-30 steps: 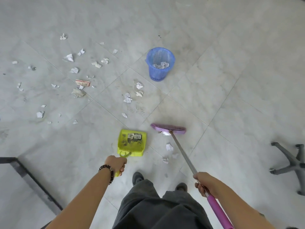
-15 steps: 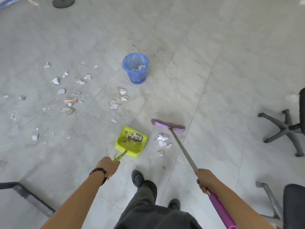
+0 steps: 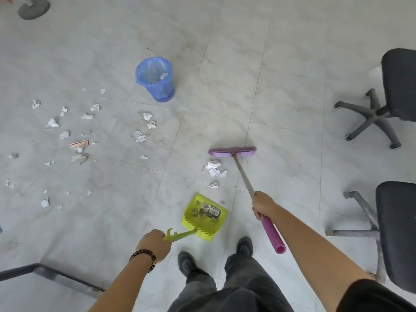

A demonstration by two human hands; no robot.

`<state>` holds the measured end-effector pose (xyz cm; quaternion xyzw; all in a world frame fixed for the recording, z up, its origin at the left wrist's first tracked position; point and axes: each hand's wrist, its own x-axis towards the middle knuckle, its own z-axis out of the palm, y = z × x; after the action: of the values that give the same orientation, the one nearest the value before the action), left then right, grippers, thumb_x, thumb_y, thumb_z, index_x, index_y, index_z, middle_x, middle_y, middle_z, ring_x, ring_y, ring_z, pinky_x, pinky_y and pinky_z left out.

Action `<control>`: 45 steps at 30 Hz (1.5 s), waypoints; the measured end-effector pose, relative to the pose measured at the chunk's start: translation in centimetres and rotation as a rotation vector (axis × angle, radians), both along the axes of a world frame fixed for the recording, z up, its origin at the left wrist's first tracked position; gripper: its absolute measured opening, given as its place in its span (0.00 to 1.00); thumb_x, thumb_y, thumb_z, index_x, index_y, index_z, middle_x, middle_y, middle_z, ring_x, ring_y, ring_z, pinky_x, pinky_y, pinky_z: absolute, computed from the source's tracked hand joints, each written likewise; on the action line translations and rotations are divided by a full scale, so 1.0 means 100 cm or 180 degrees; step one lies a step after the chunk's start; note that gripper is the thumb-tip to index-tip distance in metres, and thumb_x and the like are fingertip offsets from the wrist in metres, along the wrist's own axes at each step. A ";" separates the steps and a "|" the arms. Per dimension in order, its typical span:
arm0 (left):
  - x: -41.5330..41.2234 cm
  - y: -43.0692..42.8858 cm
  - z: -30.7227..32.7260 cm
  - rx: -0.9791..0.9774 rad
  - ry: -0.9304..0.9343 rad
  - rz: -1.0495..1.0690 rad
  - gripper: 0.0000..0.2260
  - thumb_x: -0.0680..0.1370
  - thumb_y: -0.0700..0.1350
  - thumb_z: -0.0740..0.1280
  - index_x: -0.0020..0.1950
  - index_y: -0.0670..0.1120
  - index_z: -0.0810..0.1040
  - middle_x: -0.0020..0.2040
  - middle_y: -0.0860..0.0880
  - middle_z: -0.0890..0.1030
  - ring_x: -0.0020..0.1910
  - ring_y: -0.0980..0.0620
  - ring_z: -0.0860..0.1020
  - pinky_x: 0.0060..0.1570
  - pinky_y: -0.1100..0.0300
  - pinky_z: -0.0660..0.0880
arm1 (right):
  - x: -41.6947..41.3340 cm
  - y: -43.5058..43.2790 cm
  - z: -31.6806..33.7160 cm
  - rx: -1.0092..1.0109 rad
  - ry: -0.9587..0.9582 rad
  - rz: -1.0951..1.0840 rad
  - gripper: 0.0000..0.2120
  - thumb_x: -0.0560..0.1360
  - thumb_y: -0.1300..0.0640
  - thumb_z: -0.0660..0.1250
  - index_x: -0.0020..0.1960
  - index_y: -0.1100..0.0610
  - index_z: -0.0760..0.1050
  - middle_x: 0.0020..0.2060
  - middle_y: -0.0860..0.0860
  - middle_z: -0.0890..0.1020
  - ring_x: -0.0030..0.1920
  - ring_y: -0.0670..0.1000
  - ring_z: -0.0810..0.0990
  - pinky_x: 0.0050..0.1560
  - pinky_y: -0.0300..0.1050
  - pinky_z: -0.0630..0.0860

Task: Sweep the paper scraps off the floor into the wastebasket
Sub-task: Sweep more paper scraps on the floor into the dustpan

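My left hand [image 3: 155,242] grips the handle of a yellow-green dustpan [image 3: 203,217] that rests on the tiled floor in front of my shoes. My right hand [image 3: 262,204] holds the grey-and-purple shaft of a purple broom [image 3: 231,152], whose head sits on the floor beyond a small pile of paper scraps [image 3: 213,169]. That pile lies between the broom head and the dustpan mouth. Many more scraps [image 3: 65,134] are scattered over the floor to the left. A blue mesh wastebasket [image 3: 155,78] stands upright farther off, with some paper inside.
Two dark office chairs stand on the right, one far [image 3: 387,97] and one near [image 3: 394,233], their star bases spreading onto the floor. A dark metal frame leg [image 3: 51,275] runs along the lower left. A round grey base [image 3: 33,7] sits at the top left.
The dustpan has been pulled back toward my feet, and the swept scraps now lie between it and the broom head. The view has shifted, bringing both chairs in on the right.
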<state>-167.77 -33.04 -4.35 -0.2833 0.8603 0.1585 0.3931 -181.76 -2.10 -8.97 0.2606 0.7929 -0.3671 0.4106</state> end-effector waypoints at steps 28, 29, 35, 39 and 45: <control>0.013 -0.003 0.004 0.0408 -0.0114 0.0200 0.06 0.73 0.40 0.61 0.49 0.44 0.74 0.46 0.45 0.81 0.45 0.45 0.78 0.44 0.59 0.76 | 0.054 -0.012 0.108 -0.0655 -0.1219 -0.1070 0.03 0.81 0.55 0.60 0.54 0.49 0.70 0.23 0.47 0.67 0.18 0.41 0.61 0.15 0.30 0.57; 0.017 -0.001 0.002 0.0420 -0.0113 0.0203 0.08 0.73 0.41 0.61 0.51 0.44 0.73 0.48 0.44 0.81 0.48 0.44 0.79 0.46 0.58 0.77 | 0.055 -0.019 0.101 -0.0615 -0.1148 -0.0901 0.07 0.81 0.57 0.57 0.56 0.49 0.70 0.23 0.47 0.66 0.17 0.41 0.61 0.16 0.30 0.57; 0.028 0.001 -0.007 0.0415 -0.0091 0.0285 0.09 0.74 0.42 0.60 0.53 0.45 0.72 0.48 0.45 0.79 0.50 0.44 0.79 0.49 0.57 0.78 | 0.106 -0.071 0.054 -0.0238 -0.0574 0.0536 0.16 0.80 0.64 0.52 0.63 0.49 0.62 0.33 0.49 0.67 0.29 0.47 0.69 0.26 0.39 0.70; 0.023 0.003 -0.006 0.0458 -0.0123 0.0222 0.05 0.75 0.42 0.61 0.47 0.43 0.74 0.50 0.43 0.80 0.51 0.44 0.79 0.50 0.56 0.77 | 0.142 -0.071 0.066 -0.0738 -0.1421 -0.0113 0.05 0.79 0.66 0.57 0.52 0.62 0.71 0.27 0.51 0.68 0.19 0.45 0.67 0.17 0.34 0.62; 0.019 0.000 0.001 0.0506 -0.0150 0.0163 0.09 0.74 0.40 0.62 0.34 0.44 0.67 0.33 0.48 0.72 0.38 0.46 0.75 0.38 0.59 0.72 | 0.126 -0.034 0.113 -0.0864 -0.1847 -0.1089 0.08 0.81 0.51 0.63 0.47 0.55 0.71 0.23 0.48 0.67 0.16 0.43 0.66 0.15 0.32 0.63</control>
<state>-165.83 -33.08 -4.29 -0.2767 0.8280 0.2296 0.4303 -169.14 -5.48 2.36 0.4259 0.5323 -0.4432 0.5821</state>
